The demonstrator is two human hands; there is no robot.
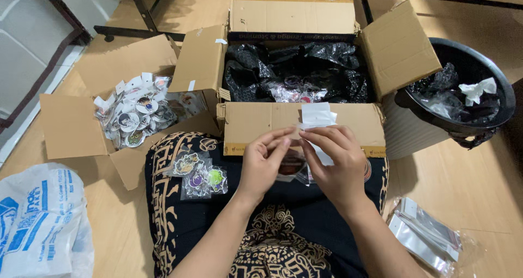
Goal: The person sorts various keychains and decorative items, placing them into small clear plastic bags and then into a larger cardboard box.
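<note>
**Clear pouch held in both hands over the lap**

Clear pouch (317,126) with a white header card sits between the two hands, raised above a black cloth with gold patterns (180,223) that covers the person's lap. The left hand (263,163) is partly closed, thumb and forefinger pinching near the pouch's lower left edge. The right hand (336,163) is likewise curled, its fingertips nipping the top of the pouch just under the white card. Something flat and dark lies under the hands on the cloth; what it is cannot be told.

To do this handling well, I judge that a light pinch at the edges matters: the film looks thin and will crease or slip if squeezed in the middle. Keeping the pouch upright and taut between the two grips should keep its mouth easy to work.

Three printed charms in sleeves (197,175) rest on the cloth, just left of the left hand. Ahead stands an open cardboard box (297,122) lined with black plastic, and to its left a shallower box of packed charms (136,112). A stack of empty clear pouches (427,235) lies on the wooden floor at the right, near a black bin (463,101). A white and blue plastic bag (38,223) sits at far left.
</note>
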